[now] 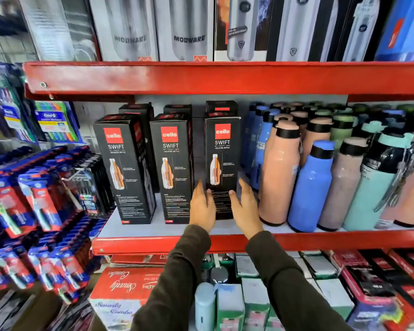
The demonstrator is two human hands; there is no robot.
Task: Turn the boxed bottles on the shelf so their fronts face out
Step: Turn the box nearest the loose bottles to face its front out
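Three black boxed bottles stand upright along the front of the middle shelf (134,229), which is grey with a red lip. Each box is tall and slim, with a red "cello" square up top, "SWIFT" in white under it, then a cutaway bottle picture and small print lower down. The left box (124,168) is angled a bit, so you can see its right side panel too. The middle box (173,167) shows a sliver of side. The right box (222,163) looks pretty much square-on, printed face out. More of the same black boxes sit behind them in a second row.

Both hands are on that right box, low down near its base. The left hand (202,207) is flat against its left edge, and the right hand (245,209) cups the right edge. Fingers (242,187) are loosely spread and pressed on the cardboard, holding it from both sides rather than curled into a fist. Dark sleeves cover both arms.

Just right of the box is a crowd of loose bottles (311,187) in peach, blue and mint with black caps.
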